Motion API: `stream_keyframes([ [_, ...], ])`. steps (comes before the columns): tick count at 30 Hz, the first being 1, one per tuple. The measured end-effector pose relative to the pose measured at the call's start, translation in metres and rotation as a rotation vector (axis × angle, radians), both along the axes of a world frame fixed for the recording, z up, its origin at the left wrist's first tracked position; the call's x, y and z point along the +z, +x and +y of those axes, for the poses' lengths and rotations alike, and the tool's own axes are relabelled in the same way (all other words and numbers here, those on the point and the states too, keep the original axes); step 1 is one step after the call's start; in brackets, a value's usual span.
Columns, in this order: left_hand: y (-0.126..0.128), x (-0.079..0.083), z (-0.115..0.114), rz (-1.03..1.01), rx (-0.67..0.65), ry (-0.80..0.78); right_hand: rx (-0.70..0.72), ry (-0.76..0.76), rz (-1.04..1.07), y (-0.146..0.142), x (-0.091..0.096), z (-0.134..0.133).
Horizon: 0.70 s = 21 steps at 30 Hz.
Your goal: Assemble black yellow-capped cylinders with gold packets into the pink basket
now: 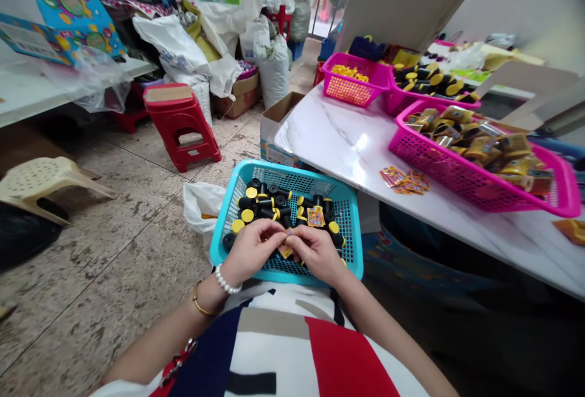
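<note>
My left hand (pixel 256 247) and my right hand (pixel 316 249) meet over a turquoise basket (pixel 237 178) resting on my lap. Their fingertips pinch a small orange printed sticker (pixel 285 250) between them. Part of it is hidden by the fingers. Inside the basket lie several black cylinders with yellow caps (pixel 247 216). Another orange printed piece (pixel 315 216) lies on top of them, just beyond my right hand. My left wrist carries a white bead bracelet (pixel 226 280) and a gold-coloured bangle.
A white marbled table (pixel 338 135) stands to the right, bearing a small pile of printed pieces (pixel 404 180). On it, a pink basket (pixel 439 168) holds wrapped items; other pink baskets stand behind. A red stool (pixel 180 125) and a beige stool (pixel 41 180) are at left.
</note>
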<state>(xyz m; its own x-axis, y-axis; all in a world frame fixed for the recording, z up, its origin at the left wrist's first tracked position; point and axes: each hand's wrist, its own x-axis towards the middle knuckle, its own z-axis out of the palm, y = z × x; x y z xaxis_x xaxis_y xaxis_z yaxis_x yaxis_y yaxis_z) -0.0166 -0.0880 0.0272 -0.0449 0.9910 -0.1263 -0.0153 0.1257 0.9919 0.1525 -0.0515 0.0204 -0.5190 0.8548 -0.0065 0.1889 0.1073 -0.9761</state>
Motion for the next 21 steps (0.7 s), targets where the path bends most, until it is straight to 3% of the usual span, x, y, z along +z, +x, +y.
stream_keyframes([
  [2,0.0,-0.001,0.005,-0.164,-0.03,-0.096,-0.058,-0.102,0.109,-0.001,-0.002,0.001],
  [6,0.007,-0.002,0.018,-0.646,0.203,-0.223,-0.199,-0.219,0.293,-0.008,-0.007,0.001],
  [9,0.02,0.002,0.021,-0.778,0.18,-0.219,-0.221,-0.221,0.314,-0.013,-0.009,0.0],
  [13,0.031,0.004,0.014,-0.71,0.08,-0.218,-0.309,-0.199,0.288,-0.01,-0.009,0.003],
  [21,0.022,-0.007,0.01,-0.407,0.147,-0.12,-0.215,-0.185,0.18,-0.002,-0.002,0.002],
])
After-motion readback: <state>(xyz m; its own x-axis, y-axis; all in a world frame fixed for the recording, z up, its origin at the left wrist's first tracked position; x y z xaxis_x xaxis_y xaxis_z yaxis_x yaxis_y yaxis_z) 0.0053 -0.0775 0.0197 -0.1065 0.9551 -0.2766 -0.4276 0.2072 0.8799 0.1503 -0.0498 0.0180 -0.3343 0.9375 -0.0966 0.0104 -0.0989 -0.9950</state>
